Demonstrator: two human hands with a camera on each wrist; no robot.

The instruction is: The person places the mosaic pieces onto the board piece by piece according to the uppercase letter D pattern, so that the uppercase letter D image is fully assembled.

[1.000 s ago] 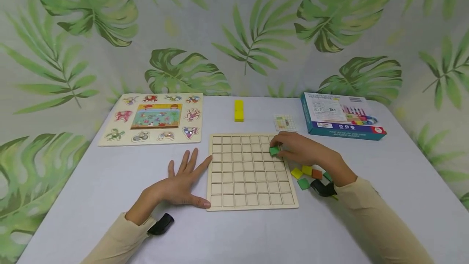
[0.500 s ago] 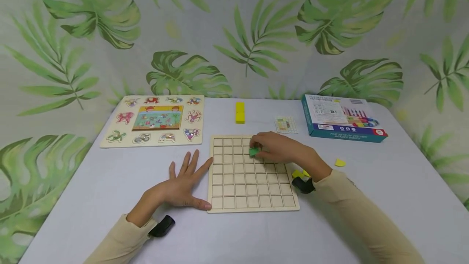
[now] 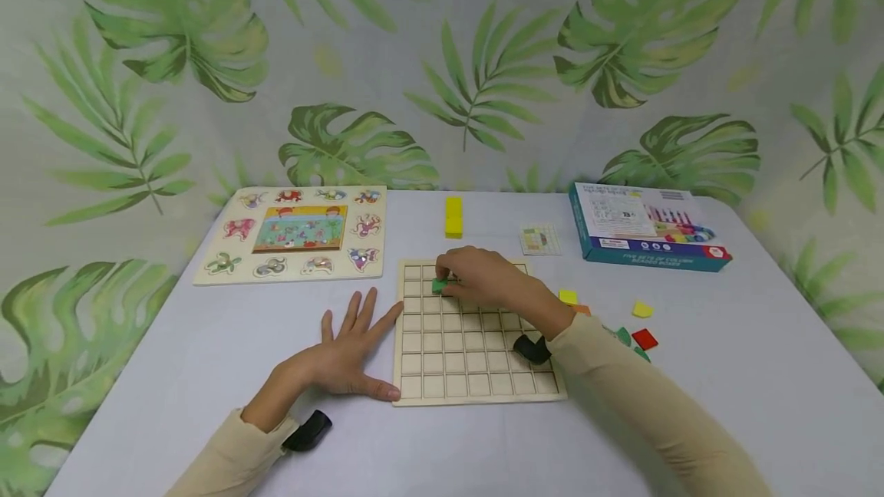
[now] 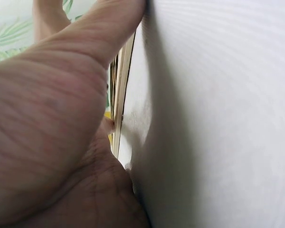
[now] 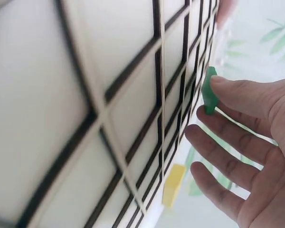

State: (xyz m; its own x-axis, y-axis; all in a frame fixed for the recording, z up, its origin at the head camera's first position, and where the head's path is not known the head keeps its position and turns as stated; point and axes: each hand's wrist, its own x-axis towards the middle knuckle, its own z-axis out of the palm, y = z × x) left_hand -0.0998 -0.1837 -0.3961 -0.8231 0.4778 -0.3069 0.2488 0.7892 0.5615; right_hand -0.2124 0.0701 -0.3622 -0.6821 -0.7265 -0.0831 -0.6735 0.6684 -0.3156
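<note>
**One green tile (image 3: 439,285) carried leftward over the wooden grid (image 3: 433,363)**

The right hand (image 3: 476,274) has swept from the grid's right columns to its upper left within the last second, a green tile pinched between thumb and forefinger. It now sits over the second row or so, near the second column – whether it touches wood I cannot tell. It looks not yet seated, so the placing seems close but unfinished. The left hand (image 3: 348,363) is unchanged: fingers spread, forefinger and thumb against the grid's left edge, likely steadying it. The two hands are well apart.

Leftward, the travel is bounded by that edge and the steadying fingers; beyond the far edge stand a yellow block (image 3: 453,217) and a pattern card (image 3: 540,239). Toward the near edge, bare cells give room – though the right sleeve (image 3: 645,409) passes just beside the loose pieces (image 3: 645,339) and partly hides that side.
</note>
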